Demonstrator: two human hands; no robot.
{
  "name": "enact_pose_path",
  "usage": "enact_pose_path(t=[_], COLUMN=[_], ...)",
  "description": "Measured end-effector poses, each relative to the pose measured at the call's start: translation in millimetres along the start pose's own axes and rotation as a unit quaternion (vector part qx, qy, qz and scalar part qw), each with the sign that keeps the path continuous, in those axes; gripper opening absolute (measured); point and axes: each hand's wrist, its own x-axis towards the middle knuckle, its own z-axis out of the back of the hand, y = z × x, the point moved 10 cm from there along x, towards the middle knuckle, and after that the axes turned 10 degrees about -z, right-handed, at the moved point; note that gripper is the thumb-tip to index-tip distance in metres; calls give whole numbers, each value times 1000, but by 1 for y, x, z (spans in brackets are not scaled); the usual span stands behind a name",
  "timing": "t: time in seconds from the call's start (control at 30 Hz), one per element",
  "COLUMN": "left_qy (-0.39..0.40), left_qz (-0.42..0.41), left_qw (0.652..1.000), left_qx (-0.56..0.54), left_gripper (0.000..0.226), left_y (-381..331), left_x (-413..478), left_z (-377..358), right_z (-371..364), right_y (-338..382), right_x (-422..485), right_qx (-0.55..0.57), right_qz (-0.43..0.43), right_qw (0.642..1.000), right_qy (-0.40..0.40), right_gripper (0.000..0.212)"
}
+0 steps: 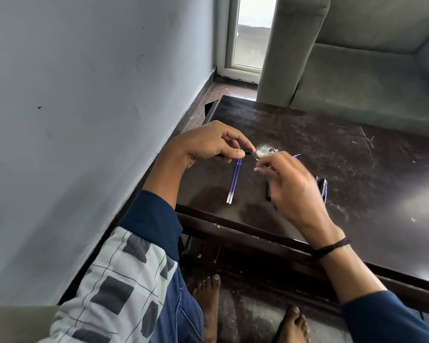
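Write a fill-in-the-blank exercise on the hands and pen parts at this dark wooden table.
1. ____ thin blue pen refills lie side by side on the dark scratched wooden table.
2. The left hand pinches a short ____ pen piece.
3. The right hand pinches one more thin refill, coloured ____.
4. A black cord band circles the ____ wrist.

Missing words: Two; black; blue; right.

Probably home: sofa (369, 90), coffee table (319, 134)
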Motion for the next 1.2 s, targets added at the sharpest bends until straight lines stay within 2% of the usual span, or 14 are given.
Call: enact_pose_path(t=[0.1,0.23,0.87,1.2], left_qy=[42,53,34,39], left_qz=[-12,-16,7,22], left_qw=[999,998,999,999], left_qx=[-8,-10,0,-2], left_gripper=[24,24,18,16], left_y=[-8,-9,0,1], left_x=[1,5,12,12], left_z=[-15,-21,-30,-33], right_z=[21,20,14,14], right_y=[-19,-30,-35,-25], right_x=[6,6,-1,-1], right_qx=[48,82,65,39], right_qz=[-73,-126,-175,-134], right_qw=[994,987,980,988], right_qy=[-61,-64,-65,-63], right_gripper=[7,6,12,10])
